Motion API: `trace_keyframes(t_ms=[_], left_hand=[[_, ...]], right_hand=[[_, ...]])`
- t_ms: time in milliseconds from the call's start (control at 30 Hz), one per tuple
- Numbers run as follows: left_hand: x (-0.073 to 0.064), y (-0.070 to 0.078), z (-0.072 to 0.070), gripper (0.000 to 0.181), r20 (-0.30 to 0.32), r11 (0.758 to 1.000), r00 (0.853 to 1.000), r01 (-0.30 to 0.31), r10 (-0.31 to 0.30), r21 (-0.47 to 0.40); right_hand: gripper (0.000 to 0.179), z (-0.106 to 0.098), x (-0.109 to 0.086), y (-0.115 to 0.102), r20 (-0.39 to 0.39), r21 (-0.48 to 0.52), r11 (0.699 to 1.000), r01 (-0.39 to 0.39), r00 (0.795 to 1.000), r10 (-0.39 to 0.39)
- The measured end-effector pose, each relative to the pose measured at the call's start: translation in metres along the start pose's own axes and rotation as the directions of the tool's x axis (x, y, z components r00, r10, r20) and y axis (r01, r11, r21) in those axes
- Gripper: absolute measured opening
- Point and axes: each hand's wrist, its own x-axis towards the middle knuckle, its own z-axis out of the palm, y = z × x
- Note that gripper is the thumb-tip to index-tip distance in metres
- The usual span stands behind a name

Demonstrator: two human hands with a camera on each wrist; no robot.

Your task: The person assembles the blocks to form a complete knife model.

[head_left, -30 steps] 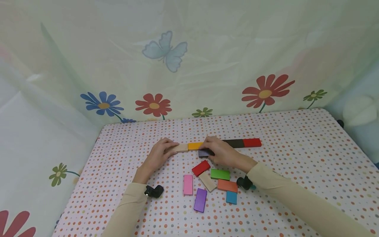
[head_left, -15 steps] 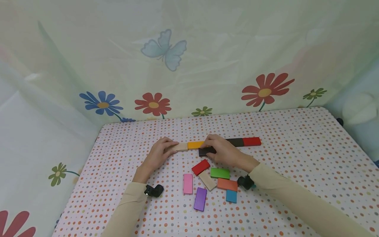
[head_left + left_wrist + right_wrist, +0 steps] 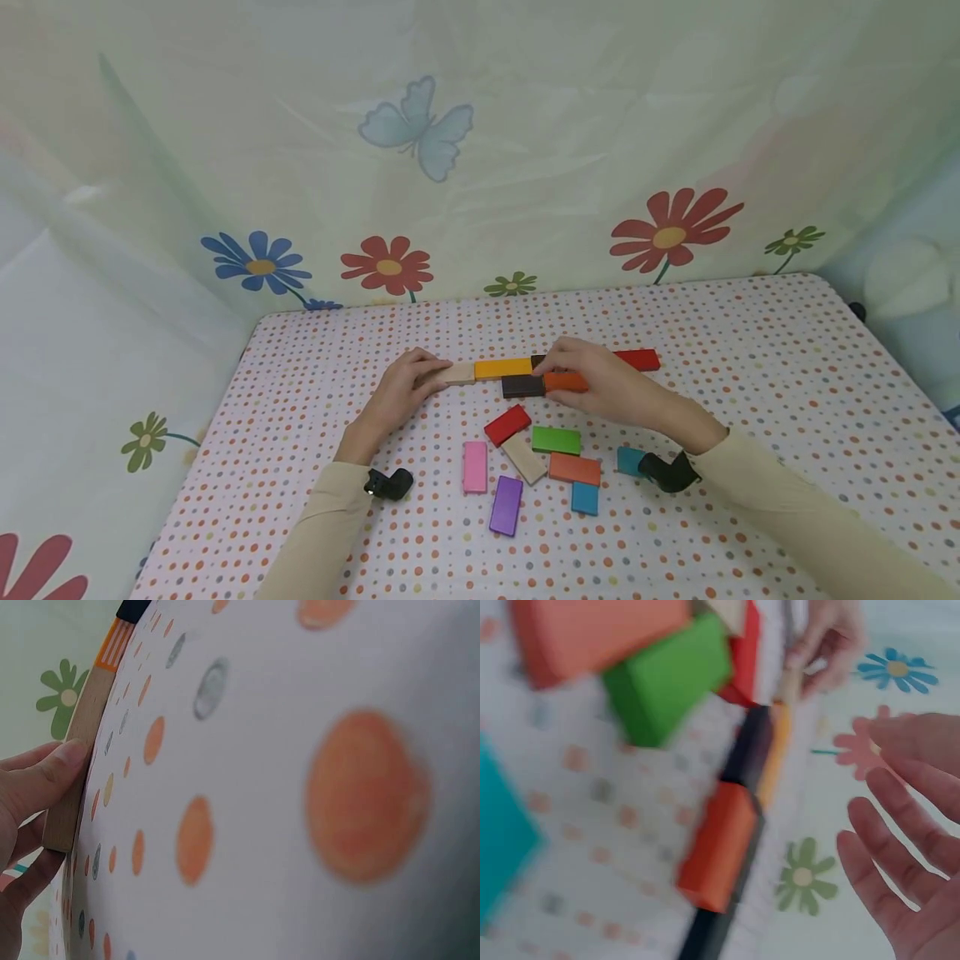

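Note:
My left hand (image 3: 401, 392) grips the left end of a plain wooden block (image 3: 459, 373), thumb and fingers around it in the left wrist view. Right of it runs a row: a yellow block (image 3: 502, 368), dark blocks partly covered by my right hand, and a red block (image 3: 641, 360). Against the row's near side lie a black block (image 3: 522, 386) and an orange block (image 3: 565, 382), end to end. My right hand (image 3: 611, 383) hovers over the orange block. In the right wrist view its fingers (image 3: 889, 847) are spread apart, holding nothing.
Nearer the person lie loose blocks: red (image 3: 507, 425), plain wood (image 3: 524, 459), green (image 3: 557, 440), orange-red (image 3: 574, 469), pink (image 3: 475, 467), purple (image 3: 506, 506) and two blue ones (image 3: 585, 498). A floral curtain (image 3: 555, 167) hangs behind the dotted table.
My right hand has let go of the black block and shifted right, which uncovers the orange block beside it. A second blue block shows by the right wrist. The left hand stays put.

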Motion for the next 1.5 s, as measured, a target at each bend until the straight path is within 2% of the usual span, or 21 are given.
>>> trace_keyframes(t_ms=[200,400,567,867,1000,1233,1367,1500], left_hand=[[-0.001,0.001,0.000,0.035,-0.001,1.000,1.000,0.010,-0.010,0.005],[0.000,0.001,0.001,0.034,0.000,1.000,1.000,0.018,-0.018,0.015],[0.001,0.001,0.001,0.035,-0.001,1.000,1.000,0.018,-0.018,0.021],[0.000,0.001,-0.001,0.034,-0.003,1.000,1.000,-0.012,0.012,0.021],[-0.001,0.001,-0.001,0.034,-0.003,1.000,1.000,-0.013,0.013,0.012],[-0.003,0.001,-0.001,0.034,-0.005,1.000,1.000,-0.005,0.005,0.013],[-0.003,0.001,-0.001,0.034,-0.004,1.000,1.000,-0.004,0.004,0.012],[-0.001,0.001,0.000,0.034,-0.003,1.000,1.000,-0.001,0.001,0.019]], right_hand=[[0.027,0.024,-0.020,0.005,0.115,0.008,1.000,-0.020,0.993,0.019],[0.026,0.041,-0.028,0.010,0.132,0.040,0.998,-0.044,0.990,0.038],[0.028,0.041,-0.026,0.010,0.127,0.021,0.999,-0.030,0.992,0.027],[0.034,0.037,-0.020,0.004,0.224,-0.070,0.996,-0.064,0.971,0.078],[0.034,0.040,-0.019,0.005,0.216,-0.085,0.992,-0.090,0.971,0.106],[0.034,0.043,-0.018,0.010,0.194,-0.040,0.996,-0.085,0.977,0.091],[0.036,0.042,-0.022,0.017,0.146,-0.031,0.997,-0.068,0.987,0.072],[0.036,0.035,-0.024,0.026,0.065,-0.053,0.997,-0.063,0.996,0.067]])
